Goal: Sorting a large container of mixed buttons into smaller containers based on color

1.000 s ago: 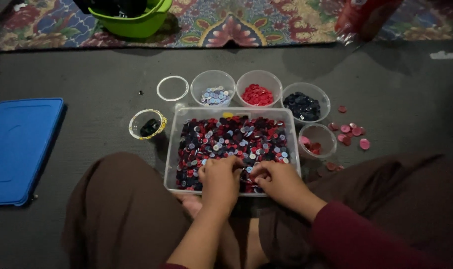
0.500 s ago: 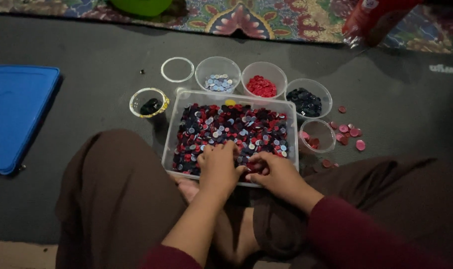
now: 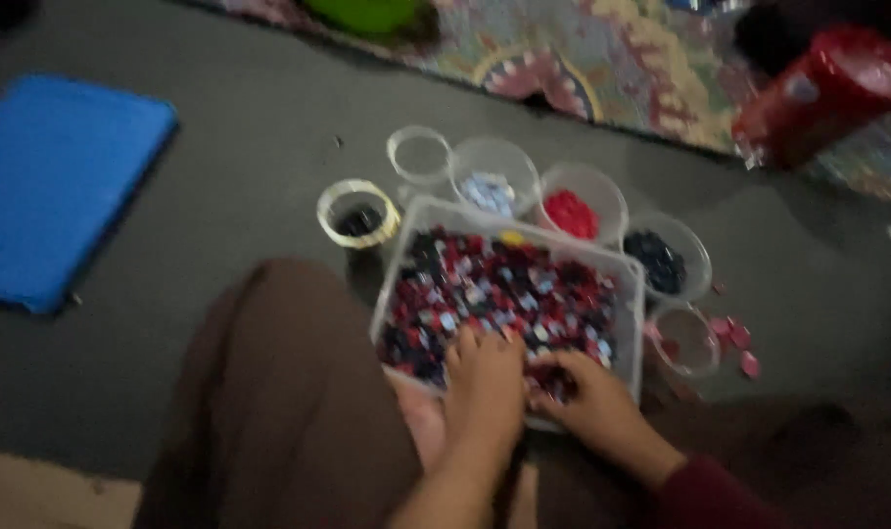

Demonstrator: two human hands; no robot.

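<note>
Near centre, left hand and right hand palm-down, fingers loosely spread, buried in mixed buttons inside clear tub; grip unclear. 5 small cups behind hold sorted colours.

The room is dim, with a flat grey cast and no hard shadows. The whole head view is smeared by motion blur, so nothing holds a crisp edge. The small pieces in the clear tray melt into red, dark and pale specks. The left hand and right hand at the tray's near edge are soft-outlined. The red package at the far right shows a faint sheen. The blue lid at the left is the brightest patch, and the near corners sink into murk.
</note>
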